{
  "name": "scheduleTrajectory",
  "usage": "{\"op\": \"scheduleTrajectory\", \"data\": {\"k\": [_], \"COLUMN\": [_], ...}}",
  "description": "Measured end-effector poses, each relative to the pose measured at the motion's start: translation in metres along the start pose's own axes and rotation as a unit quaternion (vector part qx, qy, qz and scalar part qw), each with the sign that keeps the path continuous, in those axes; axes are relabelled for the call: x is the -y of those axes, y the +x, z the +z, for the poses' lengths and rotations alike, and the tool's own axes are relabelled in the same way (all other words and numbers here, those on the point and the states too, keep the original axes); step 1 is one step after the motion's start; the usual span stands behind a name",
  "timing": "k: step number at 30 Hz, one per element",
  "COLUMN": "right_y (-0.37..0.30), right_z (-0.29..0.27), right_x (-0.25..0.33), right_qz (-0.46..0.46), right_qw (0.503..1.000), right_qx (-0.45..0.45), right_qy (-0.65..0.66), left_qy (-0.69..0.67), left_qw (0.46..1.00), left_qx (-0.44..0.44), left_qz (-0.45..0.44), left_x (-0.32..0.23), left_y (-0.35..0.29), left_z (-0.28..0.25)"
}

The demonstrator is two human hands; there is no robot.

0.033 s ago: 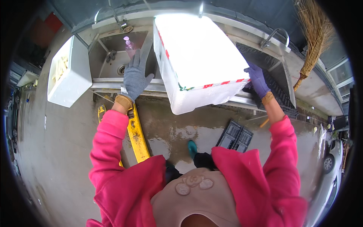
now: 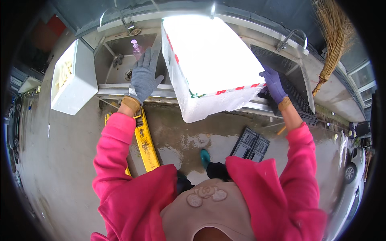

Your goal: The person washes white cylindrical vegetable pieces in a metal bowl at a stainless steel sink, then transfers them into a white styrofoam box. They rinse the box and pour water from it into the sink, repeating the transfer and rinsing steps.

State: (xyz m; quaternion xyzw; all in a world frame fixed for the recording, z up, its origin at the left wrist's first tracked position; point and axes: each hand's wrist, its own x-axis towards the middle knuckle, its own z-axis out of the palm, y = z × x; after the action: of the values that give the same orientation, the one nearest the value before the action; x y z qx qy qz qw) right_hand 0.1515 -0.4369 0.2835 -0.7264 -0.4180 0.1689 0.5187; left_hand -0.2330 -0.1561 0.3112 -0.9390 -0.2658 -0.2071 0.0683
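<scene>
A: Where is the box [image 2: 213, 60] held?

B: It is held above the front rim of the steel sink [image 2: 116, 64], at about twelve o'clock in the view, tilted with its near end lower. It is gripped at its far right corner by the right hand [image 2: 273, 84], in a purple glove, with the fingers wrapped under the edge. The left hand [image 2: 144, 76], in a grey glove, is spread wide and pressed flat against the box's left side.

A: How far along is the work judged to be?

B: The box is carried clear of the rim, so it is judged to be lifted but not yet set down; whether it is being brought to the sink or taken away cannot be told. Its inside cannot be seen.

A: What lies around it?

B: A pink bottle [image 2: 136, 47] stands in the sink basin at eleven o'clock. A second white box [image 2: 72, 80], open, sits at nine o'clock. A black crate [image 2: 281, 68] rests in the right basin at two o'clock, and a broom [image 2: 333, 44] leans beyond it.

A: And the floor?

B: Wet concrete is seen below, with a yellow pallet jack [image 2: 144, 144] at seven o'clock and another dark crate [image 2: 251, 144] at five o'clock.
</scene>
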Motion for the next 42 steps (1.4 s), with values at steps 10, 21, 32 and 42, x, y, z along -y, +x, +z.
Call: {"op": "scheduleTrajectory", "data": {"k": [10, 21, 32, 42], "right_y": [0.033, 0.095, 0.071, 0.074], "right_z": [-0.023, -0.026, 0.052, 0.116], "right_x": [-0.006, -0.025, -0.027, -0.08], "right_qz": [0.017, 0.024, 0.312, 0.203], "right_qw": [0.989, 0.998, 0.85, 0.919], "right_qx": [0.146, 0.06, 0.182, 0.177], "right_qy": [-0.024, 0.018, 0.383, 0.287], "left_qy": [0.119, 0.11, 0.187, 0.243], "left_qw": [0.957, 0.956, 0.949, 0.917], "left_qx": [0.138, 0.153, 0.168, 0.2], "left_qz": [0.225, 0.223, 0.193, 0.244], "left_x": [0.021, 0.007, -0.042, -0.043], "left_y": [0.107, 0.126, 0.12, 0.093], "left_z": [0.024, 0.0, -0.007, -0.026]}}
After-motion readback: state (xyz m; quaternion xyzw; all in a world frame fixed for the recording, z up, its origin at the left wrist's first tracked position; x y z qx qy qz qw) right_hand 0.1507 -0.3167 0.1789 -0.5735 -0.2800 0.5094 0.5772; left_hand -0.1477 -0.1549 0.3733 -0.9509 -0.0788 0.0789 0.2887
